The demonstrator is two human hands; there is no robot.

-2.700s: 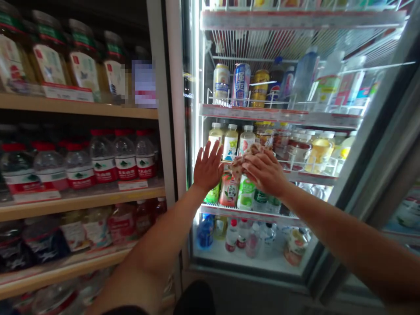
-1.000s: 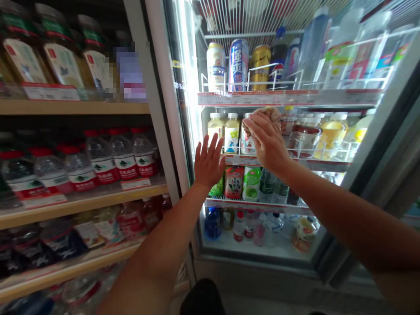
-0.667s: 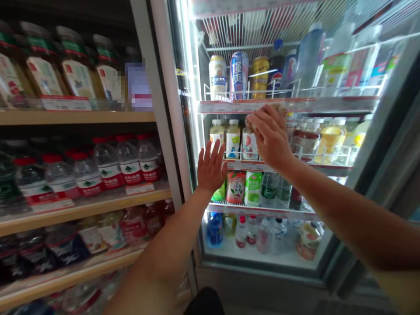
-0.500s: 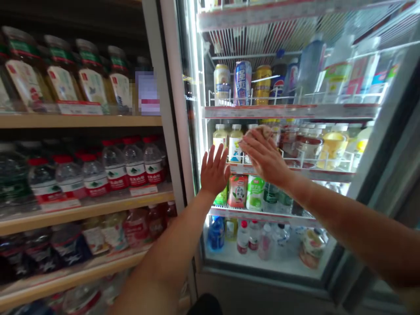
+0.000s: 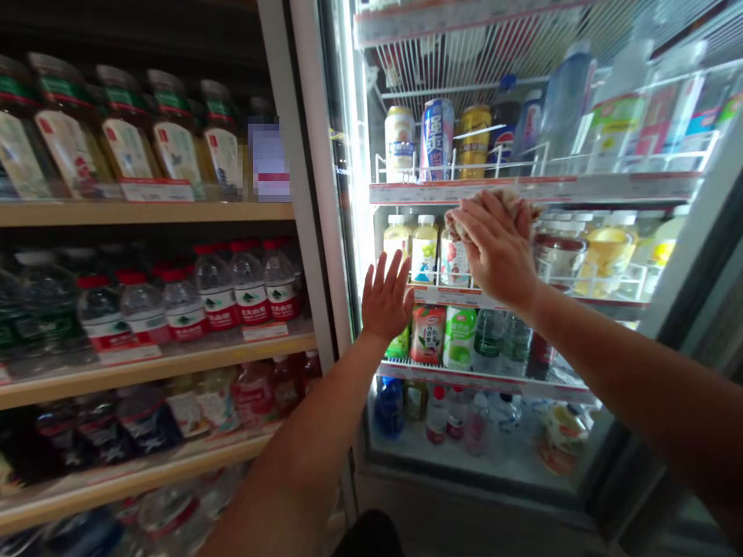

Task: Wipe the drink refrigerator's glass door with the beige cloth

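My right hand (image 5: 494, 246) presses a crumpled, patterned cloth (image 5: 514, 206) against the glass door (image 5: 522, 433) of a drinks fridge, at the height of its second shelf rail. The cloth shows only at the fingertips. My left hand (image 5: 384, 295) lies flat on the same glass lower down and to the left, fingers spread and holding nothing. Behind the glass stand cans (image 5: 437, 138) on the upper shelf and pale juice bottles (image 5: 426, 247) level with my hands.
Left of the fridge's white frame (image 5: 302, 193) run wooden shelves (image 5: 156, 211) with tea bottles on top and red-capped water bottles (image 5: 248, 280) below. More drinks fill the fridge's lower shelves (image 5: 476, 379). The fridge's dark right edge (image 5: 685, 255) slants across the right side.
My right hand with the cloth has moved up and down over the glass and now sits higher and further right than half a second ago. The left hand stays flat on the door.
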